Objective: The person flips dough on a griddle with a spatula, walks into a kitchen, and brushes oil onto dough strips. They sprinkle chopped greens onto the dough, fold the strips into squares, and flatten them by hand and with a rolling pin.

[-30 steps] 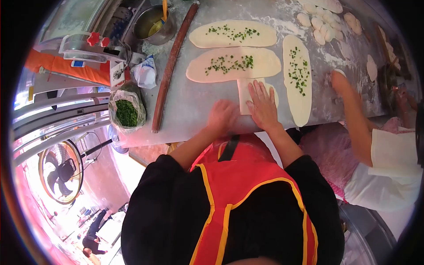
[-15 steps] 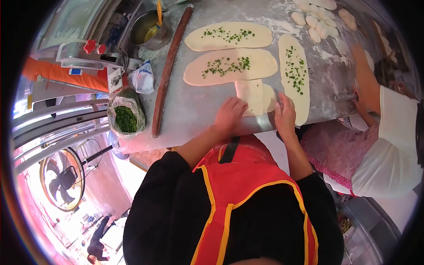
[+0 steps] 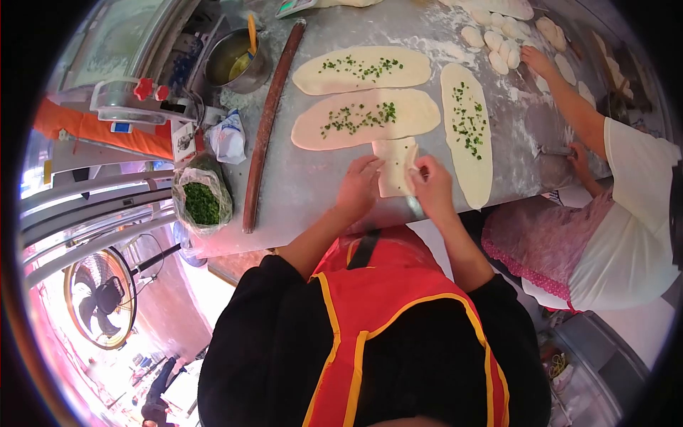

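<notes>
A small folded piece of dough [image 3: 395, 169] lies near the table's front edge, between my two hands. My left hand [image 3: 360, 186] rests at its left edge, fingers bent together against it. At the right edge my right hand [image 3: 432, 186] pinches the dough between thumb and fingers. Just beyond lies a long flat dough strip [image 3: 306, 128] with chopped green bits, and behind that a similar strip [image 3: 420, 67]. A third strip [image 3: 472, 174], also topped with green bits, runs lengthwise to the right of my right hand.
On the left are a long wooden rolling pin [image 3: 268, 135], a metal pot [image 3: 240, 65] with a yellow-handled tool, and a bag of chopped greens [image 3: 202, 203]. At right, a co-worker's hand [image 3: 538, 61] reaches toward dough balls [image 3: 503, 53]; their other hand [image 3: 580, 160] is near a metal tool.
The small dough's right part is folded over, making it narrower. My right hand has moved left with it. The co-worker's upper hand has moved to the dough balls. The view has shifted slightly.
</notes>
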`<act>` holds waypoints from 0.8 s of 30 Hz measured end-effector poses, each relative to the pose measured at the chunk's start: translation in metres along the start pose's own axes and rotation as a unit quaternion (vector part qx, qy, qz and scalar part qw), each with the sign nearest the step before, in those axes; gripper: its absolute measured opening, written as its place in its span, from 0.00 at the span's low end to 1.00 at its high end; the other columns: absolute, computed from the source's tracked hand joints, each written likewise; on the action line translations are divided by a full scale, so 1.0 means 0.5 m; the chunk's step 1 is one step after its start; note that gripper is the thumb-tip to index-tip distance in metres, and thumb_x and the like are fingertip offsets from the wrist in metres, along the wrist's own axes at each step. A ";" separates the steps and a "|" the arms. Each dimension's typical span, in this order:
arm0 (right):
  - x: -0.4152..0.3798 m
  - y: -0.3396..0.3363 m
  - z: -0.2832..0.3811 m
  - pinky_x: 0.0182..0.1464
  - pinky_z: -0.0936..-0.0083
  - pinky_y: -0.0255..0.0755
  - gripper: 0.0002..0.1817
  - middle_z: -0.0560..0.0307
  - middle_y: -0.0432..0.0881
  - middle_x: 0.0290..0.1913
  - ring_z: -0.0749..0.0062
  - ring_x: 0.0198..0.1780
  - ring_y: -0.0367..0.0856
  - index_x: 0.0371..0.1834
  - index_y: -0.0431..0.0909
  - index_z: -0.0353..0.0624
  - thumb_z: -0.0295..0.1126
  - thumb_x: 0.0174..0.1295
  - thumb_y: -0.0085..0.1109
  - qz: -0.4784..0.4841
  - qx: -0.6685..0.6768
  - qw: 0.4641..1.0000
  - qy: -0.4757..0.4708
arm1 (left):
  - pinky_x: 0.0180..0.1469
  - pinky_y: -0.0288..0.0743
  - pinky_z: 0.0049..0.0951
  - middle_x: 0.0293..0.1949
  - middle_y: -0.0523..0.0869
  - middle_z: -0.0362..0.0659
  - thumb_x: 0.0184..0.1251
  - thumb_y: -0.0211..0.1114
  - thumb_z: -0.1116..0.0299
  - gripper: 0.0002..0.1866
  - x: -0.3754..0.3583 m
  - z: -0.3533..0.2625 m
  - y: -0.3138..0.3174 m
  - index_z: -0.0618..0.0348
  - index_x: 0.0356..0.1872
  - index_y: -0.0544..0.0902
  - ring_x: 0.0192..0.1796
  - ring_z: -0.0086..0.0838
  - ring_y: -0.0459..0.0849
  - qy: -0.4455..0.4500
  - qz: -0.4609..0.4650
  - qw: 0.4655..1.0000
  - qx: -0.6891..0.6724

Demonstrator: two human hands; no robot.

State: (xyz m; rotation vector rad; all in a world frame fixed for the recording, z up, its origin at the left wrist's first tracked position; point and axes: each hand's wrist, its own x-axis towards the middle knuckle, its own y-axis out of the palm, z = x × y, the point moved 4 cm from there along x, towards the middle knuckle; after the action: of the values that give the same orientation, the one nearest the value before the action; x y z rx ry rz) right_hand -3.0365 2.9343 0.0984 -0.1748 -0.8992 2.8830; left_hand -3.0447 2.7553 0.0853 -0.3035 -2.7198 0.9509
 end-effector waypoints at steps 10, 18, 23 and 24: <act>-0.016 0.056 0.040 0.71 0.50 0.49 0.35 0.34 0.59 0.70 0.42 0.72 0.55 0.67 0.58 0.31 0.42 0.62 0.56 0.091 -0.257 0.941 -0.200 | 0.54 0.73 0.40 0.46 0.81 0.55 0.63 0.62 0.71 0.16 0.025 0.202 -0.199 0.66 0.51 0.78 0.51 0.45 0.79 -0.072 -0.214 0.954 0.198; -0.010 0.068 0.025 0.74 0.47 0.40 0.38 0.35 0.56 0.72 0.43 0.75 0.50 0.71 0.53 0.31 0.47 0.66 0.49 0.129 -0.211 0.952 -0.181 | 0.43 0.76 0.40 0.32 0.85 0.50 0.56 0.69 0.60 0.17 0.106 0.289 -0.228 0.63 0.39 0.81 0.38 0.42 0.84 -0.389 -0.076 0.917 0.049; 0.014 0.019 0.077 0.72 0.52 0.49 0.30 0.37 0.66 0.67 0.46 0.71 0.60 0.69 0.60 0.33 0.32 0.65 0.49 0.045 -0.080 0.976 -0.199 | 0.38 0.76 0.31 0.31 0.84 0.47 0.56 0.71 0.60 0.18 0.142 0.233 -0.211 0.66 0.37 0.82 0.34 0.30 0.83 -0.293 -0.066 0.954 -0.008; 0.022 0.021 0.087 0.72 0.53 0.51 0.29 0.37 0.67 0.66 0.46 0.70 0.61 0.68 0.61 0.33 0.31 0.64 0.50 0.051 -0.068 0.976 -0.202 | 0.37 0.76 0.31 0.32 0.84 0.48 0.57 0.71 0.60 0.18 0.152 0.205 -0.194 0.66 0.37 0.81 0.33 0.30 0.83 -0.253 -0.094 0.962 -0.030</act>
State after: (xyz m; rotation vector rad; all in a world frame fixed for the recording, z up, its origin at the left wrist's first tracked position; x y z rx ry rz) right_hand -3.0544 2.9029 0.1273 0.3821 -1.1841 3.0050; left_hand -3.1581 2.6420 0.0811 0.2208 -3.1613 1.0037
